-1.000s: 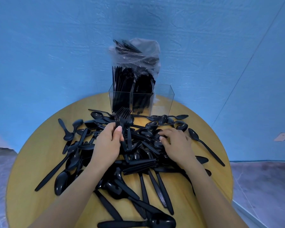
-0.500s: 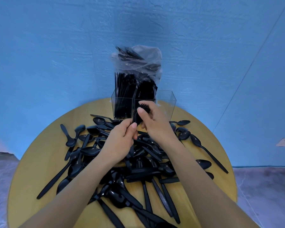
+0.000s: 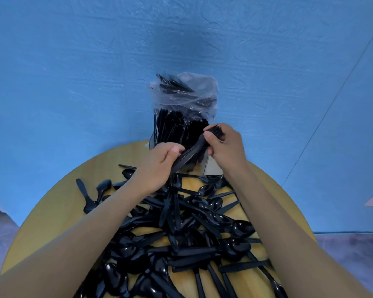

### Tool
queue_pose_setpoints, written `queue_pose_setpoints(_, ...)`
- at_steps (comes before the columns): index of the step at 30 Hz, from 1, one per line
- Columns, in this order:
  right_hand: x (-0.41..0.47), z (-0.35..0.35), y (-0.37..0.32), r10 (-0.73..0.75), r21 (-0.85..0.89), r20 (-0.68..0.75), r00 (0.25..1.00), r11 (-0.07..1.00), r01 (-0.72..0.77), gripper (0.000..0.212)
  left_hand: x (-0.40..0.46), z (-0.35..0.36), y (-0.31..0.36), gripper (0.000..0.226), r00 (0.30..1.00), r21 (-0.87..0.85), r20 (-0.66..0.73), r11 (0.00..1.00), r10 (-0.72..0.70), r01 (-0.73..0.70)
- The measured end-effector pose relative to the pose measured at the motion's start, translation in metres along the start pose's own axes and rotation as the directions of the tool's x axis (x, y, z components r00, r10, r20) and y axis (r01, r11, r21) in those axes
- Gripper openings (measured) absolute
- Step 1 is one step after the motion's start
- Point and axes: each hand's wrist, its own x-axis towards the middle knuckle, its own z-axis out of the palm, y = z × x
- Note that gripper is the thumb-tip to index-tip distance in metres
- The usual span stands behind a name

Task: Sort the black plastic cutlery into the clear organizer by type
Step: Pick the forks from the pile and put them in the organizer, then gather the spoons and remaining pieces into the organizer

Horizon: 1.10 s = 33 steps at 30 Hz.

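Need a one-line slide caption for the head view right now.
Both hands, left hand and right hand, hold a bundle of black forks in front of the clear organizer, above loose cutlery on the round table.

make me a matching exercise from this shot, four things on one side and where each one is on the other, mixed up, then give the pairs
Things:
1. bundle of forks
2. clear organizer
3. plastic bag
4. loose spoons

Places:
A. scattered in a pile on the round table
B. standing at the table's far edge, against the blue wall
C. held between the left hand and the right hand
D. behind and above the organizer, with cutlery inside it

Pairs: 1-C, 2-B, 3-D, 4-A
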Motion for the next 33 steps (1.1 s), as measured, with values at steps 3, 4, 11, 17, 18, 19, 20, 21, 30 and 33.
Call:
queue_pose_setpoints(3, 0.024, -0.009, 0.000, -0.010, -0.002, -0.137, 0.990, 1.000, 0.010, 0.023, 0.009, -0.006, -0.015, 0.029, 0.982, 0.225, -0.146, 0.971, 0.120, -0.085)
queue_pose_setpoints(4, 0.032, -0.011, 0.002, -0.033, -0.037, -0.183, 0.983, 0.999, 0.027, 0.021, 0.011, -0.006, -0.020, 0.030, 0.980, 0.288, -0.128, 0.951, 0.153, -0.111)
queue_pose_setpoints(11, 0.050, -0.019, -0.001, -0.297, -0.293, -0.316, 0.901, 0.934, 0.205, 0.009, 0.018, 0.004, -0.038, 0.049, 0.978, 0.564, 0.069, 0.801, 0.199, -0.203)
queue_pose_setpoints(17, 0.044, 0.003, 0.002, -0.566, -0.580, -0.112, 0.817, 0.705, 0.408, 0.018, 0.020, 0.004, -0.039, 0.052, 0.972, 0.621, 0.085, 0.751, 0.221, -0.225)
queue_pose_setpoints(18, 0.042, 0.007, 0.005, -0.589, -0.627, -0.058, 0.806, 0.650, 0.430, 0.019, 0.020, 0.004, -0.038, 0.052, 0.971, 0.620, 0.085, 0.751, 0.223, -0.226)
queue_pose_setpoints(19, 0.041, 0.011, 0.010, -0.604, -0.661, -0.012, 0.797, 0.603, 0.447, 0.018, 0.020, 0.004, -0.038, 0.052, 0.971, 0.619, 0.086, 0.751, 0.225, -0.229)
queue_pose_setpoints(20, 0.040, 0.014, 0.015, -0.612, -0.682, 0.026, 0.790, 0.567, 0.462, 0.018, 0.020, 0.004, -0.038, 0.052, 0.970, 0.617, 0.088, 0.752, 0.227, -0.232)
queue_pose_setpoints(21, 0.040, 0.017, 0.020, -0.618, -0.702, 0.057, 0.784, 0.534, 0.472, 0.017, 0.020, 0.004, -0.038, 0.052, 0.969, 0.616, 0.090, 0.752, 0.229, -0.234)
queue_pose_setpoints(30, 0.038, 0.024, 0.051, -0.632, -0.914, 0.201, 0.748, 0.154, 0.376, 0.028, 0.018, 0.004, -0.038, 0.056, 0.969, 0.622, 0.118, 0.745, 0.215, -0.241)
queue_pose_setpoints(33, 0.037, 0.021, 0.043, -0.588, -0.930, 0.227, 0.777, 0.107, 0.353, 0.037, 0.017, 0.003, -0.034, 0.058, 0.973, 0.625, 0.139, 0.746, 0.183, -0.230)
